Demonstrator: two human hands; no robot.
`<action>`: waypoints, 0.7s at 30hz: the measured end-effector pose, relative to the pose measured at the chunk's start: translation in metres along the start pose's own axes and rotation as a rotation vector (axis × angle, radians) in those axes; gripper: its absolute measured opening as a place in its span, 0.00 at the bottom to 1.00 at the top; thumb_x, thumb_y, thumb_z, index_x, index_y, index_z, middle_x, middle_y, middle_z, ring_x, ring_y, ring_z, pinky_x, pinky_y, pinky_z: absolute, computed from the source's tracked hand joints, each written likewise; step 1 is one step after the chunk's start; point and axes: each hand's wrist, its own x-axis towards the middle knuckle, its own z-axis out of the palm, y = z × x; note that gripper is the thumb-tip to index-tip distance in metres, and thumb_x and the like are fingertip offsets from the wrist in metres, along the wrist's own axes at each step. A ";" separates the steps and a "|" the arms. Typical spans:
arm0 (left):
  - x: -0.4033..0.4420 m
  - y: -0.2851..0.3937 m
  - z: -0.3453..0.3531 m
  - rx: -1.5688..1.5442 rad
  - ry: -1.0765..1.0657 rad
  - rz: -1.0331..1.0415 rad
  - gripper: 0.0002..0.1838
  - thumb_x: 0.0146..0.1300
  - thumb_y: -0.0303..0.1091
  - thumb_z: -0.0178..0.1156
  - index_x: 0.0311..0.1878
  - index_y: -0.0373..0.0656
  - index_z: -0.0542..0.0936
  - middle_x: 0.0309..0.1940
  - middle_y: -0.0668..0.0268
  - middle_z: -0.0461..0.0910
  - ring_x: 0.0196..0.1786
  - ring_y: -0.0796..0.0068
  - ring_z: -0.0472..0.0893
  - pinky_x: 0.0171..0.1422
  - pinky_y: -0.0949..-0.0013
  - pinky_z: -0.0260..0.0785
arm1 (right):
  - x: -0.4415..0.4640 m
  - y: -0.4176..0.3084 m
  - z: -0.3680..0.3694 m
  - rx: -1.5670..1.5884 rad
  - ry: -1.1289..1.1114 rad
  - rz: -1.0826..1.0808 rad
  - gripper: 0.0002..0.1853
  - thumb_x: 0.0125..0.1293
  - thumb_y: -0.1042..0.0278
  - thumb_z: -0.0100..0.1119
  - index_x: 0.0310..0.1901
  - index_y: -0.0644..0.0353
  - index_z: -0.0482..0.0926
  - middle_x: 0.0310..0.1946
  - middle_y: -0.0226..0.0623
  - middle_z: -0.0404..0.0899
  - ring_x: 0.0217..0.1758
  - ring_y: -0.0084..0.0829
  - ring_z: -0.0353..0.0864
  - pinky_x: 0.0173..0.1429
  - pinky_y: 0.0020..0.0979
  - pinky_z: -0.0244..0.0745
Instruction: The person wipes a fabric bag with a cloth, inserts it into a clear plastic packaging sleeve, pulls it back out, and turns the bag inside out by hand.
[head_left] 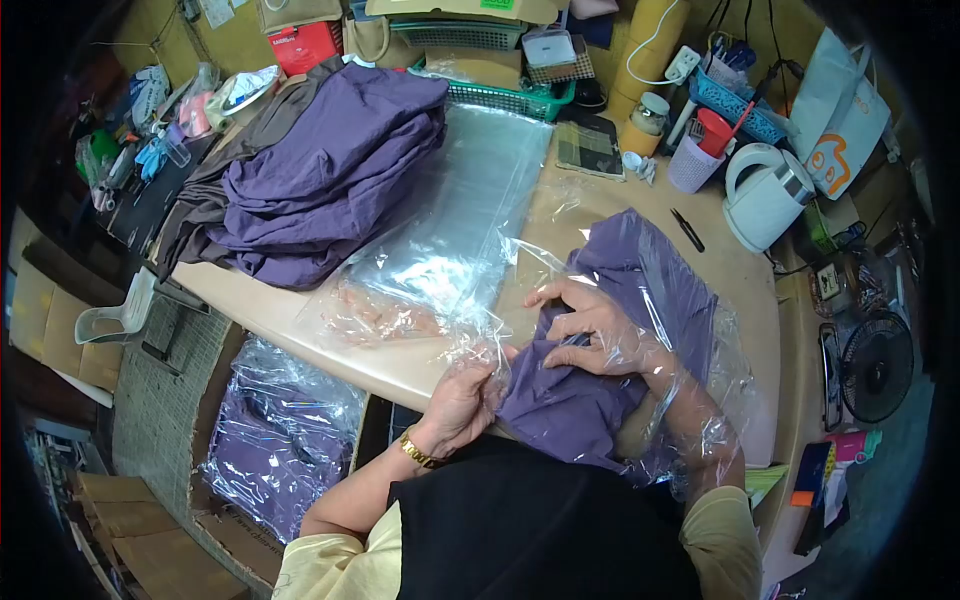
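A folded purple garment [660, 270] lies partly inside a clear plastic bag [735, 360] at the table's front edge. My left hand [462, 400], wearing a gold watch, pinches the bag's crumpled left edge between thumb and fingers. Under the film, my right hand [600, 330] rests on the cloth with its fingers apart, the bag covering the hand and forearm. A flat stack of clear plastic bags [480, 180] lies beyond my left hand. Left of it is a heap of purple garments [340, 160].
Below the table on the left, a cardboard box [205, 500] holds bagged purple garments. Black thread snips [688, 230] lie right of the work, near a white electric kettle [765, 200]. A green basket [540, 103] and a jar [650, 115] stand at the back.
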 end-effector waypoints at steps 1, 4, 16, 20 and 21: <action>0.000 0.000 -0.006 -0.048 -0.104 0.006 0.11 0.75 0.29 0.49 0.55 0.39 0.75 0.51 0.57 0.80 0.52 0.69 0.83 0.57 0.65 0.79 | 0.003 -0.004 0.000 -0.041 0.041 -0.034 0.14 0.50 0.64 0.79 0.32 0.59 0.82 0.43 0.34 0.81 0.48 0.40 0.78 0.65 0.45 0.64; -0.002 0.003 0.002 -0.097 -0.193 0.003 0.13 0.75 0.31 0.50 0.59 0.42 0.72 0.55 0.56 0.78 0.54 0.67 0.82 0.59 0.64 0.78 | 0.006 -0.013 -0.002 -0.134 0.057 -0.062 0.14 0.51 0.63 0.78 0.34 0.57 0.82 0.44 0.34 0.81 0.49 0.39 0.79 0.65 0.44 0.63; 0.013 -0.034 0.033 0.633 -0.191 -0.018 0.32 0.73 0.49 0.59 0.70 0.36 0.67 0.62 0.63 0.76 0.65 0.73 0.73 0.71 0.65 0.65 | 0.079 0.014 -0.011 -0.463 0.894 -0.167 0.09 0.50 0.75 0.73 0.30 0.59 0.79 0.35 0.35 0.79 0.42 0.38 0.77 0.57 0.40 0.66; 0.015 -0.048 0.024 1.014 -0.400 -0.278 0.28 0.78 0.52 0.49 0.59 0.31 0.77 0.55 0.59 0.81 0.59 0.70 0.77 0.66 0.65 0.68 | 0.122 0.035 0.013 -0.547 0.854 -0.274 0.12 0.51 0.71 0.74 0.35 0.56 0.80 0.38 0.34 0.79 0.48 0.38 0.77 0.64 0.44 0.58; 0.017 -0.050 0.016 1.194 -0.617 -0.477 0.28 0.78 0.52 0.48 0.57 0.31 0.78 0.53 0.57 0.82 0.56 0.68 0.79 0.64 0.63 0.69 | 0.131 0.047 0.022 -0.527 0.850 -0.258 0.12 0.51 0.70 0.74 0.36 0.55 0.80 0.39 0.34 0.79 0.49 0.38 0.77 0.65 0.46 0.57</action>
